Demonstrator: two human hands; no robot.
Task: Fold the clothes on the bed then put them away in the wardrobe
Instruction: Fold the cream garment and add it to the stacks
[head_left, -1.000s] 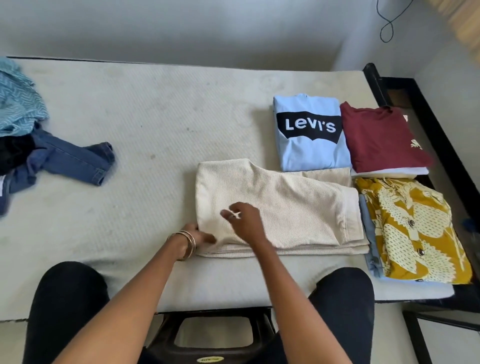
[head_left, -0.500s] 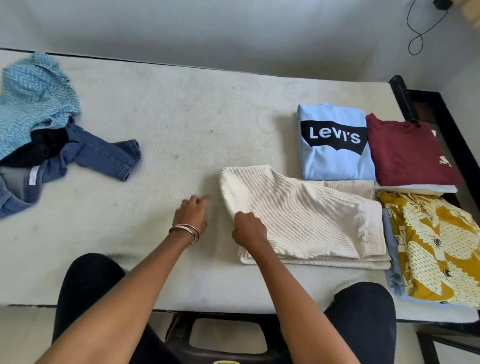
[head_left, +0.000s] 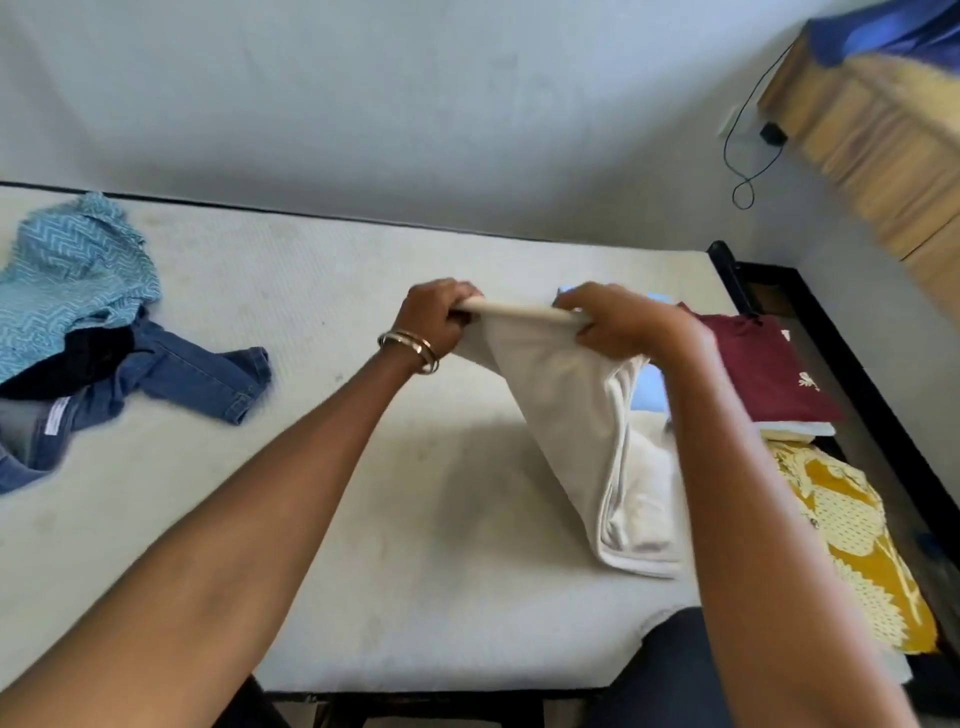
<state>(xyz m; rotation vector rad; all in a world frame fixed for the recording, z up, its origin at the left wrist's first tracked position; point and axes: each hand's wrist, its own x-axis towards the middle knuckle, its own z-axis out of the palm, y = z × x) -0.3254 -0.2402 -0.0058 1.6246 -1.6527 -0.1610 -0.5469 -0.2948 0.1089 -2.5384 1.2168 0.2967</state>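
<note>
Head view, looking down on the bed (head_left: 322, 291): a cream garment (head_left: 566, 415) is gripped along its upper edge by both hands and lifted off the mattress, its lower part hanging down to the right and resting on the bed near the right forearm. The left hand (head_left: 436, 317), with bangles at the wrist, is curled round the left end of that edge; the right hand (head_left: 618, 322) is curled round the right end, so that the edge is drawn taut between them. The garment appears already folded over on itself, with several layers visible at its lower corner.

At the right of the bed, folded items are laid out: a maroon shirt (head_left: 753, 374) on the far side, over something pale, and a yellow patterned shirt (head_left: 852, 540) nearer. A sliver of light blue cloth (head_left: 649, 384) is seen behind the cream garment, mostly hidden by it.

At the far left, an unfolded heap is left: a teal zigzag garment (head_left: 67, 270), a dark item beneath it and blue denim (head_left: 208, 374) spread toward the middle.

Folding is judged to be roughly half done, the cream piece being the one in hand. The heap at the left remains to be folded, and nothing can be said to be put away, since the wardrobe is not clearly identified.
</note>
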